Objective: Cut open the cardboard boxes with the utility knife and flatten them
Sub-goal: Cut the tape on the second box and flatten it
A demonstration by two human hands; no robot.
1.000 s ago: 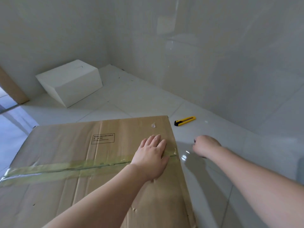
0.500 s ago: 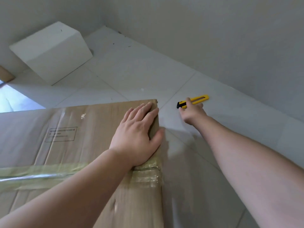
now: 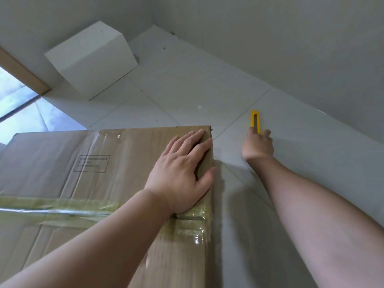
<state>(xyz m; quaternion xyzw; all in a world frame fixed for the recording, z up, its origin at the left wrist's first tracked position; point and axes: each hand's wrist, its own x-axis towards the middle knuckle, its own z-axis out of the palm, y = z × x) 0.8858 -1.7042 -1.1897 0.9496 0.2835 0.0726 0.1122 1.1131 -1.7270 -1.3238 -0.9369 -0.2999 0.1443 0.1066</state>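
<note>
Right hand's grip (image 3: 257,145) is closed around the yellow plastic utility knife (image 3: 255,121) on the white tiled floor (image 3: 187,90). Left hand (image 3: 182,173) lies flat, fingers straight, on the taped brown cardboard box (image 3: 83,173), near its right edge.

Near floor: brown cardboard box (image 3: 87,183) filled the left foreground, left hand (image 3: 182,173) flat on its top.
Right of box: bare tile floor (image 3: 187,84) lay open to the wall (image 3: 291,48).
Far corner: white box (image 3: 91,59) blocked passage.
</note>
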